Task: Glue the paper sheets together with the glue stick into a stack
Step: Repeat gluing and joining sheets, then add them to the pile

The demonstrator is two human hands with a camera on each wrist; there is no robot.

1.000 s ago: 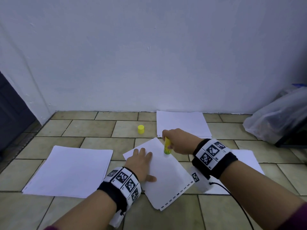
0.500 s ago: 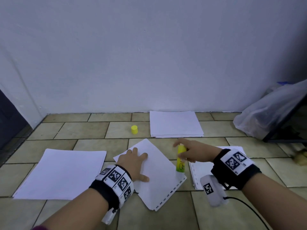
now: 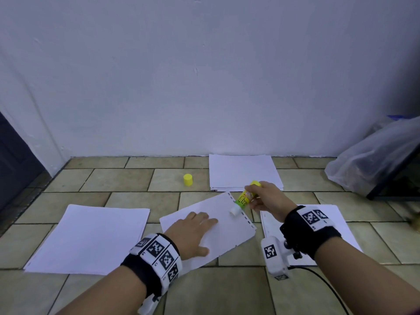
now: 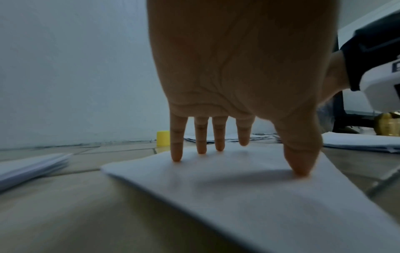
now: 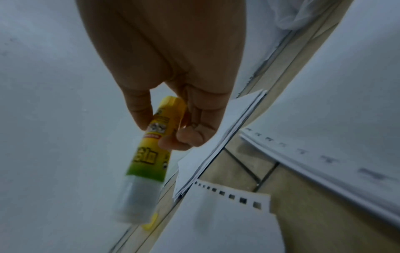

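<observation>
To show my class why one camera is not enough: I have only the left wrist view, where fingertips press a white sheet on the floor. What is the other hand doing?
Observer: The right hand pinches the uncapped glue stick between thumb and fingers.
Operator: Where does its glue end point?
Observer: Down, tilted over the sheet, close to the edge nearest that hand. I cannot tell whether it touches the paper.
Operator: Anything special about that edge?
Observer: A row of small punched holes runs along it. This shows in the head and right wrist views.
</observation>
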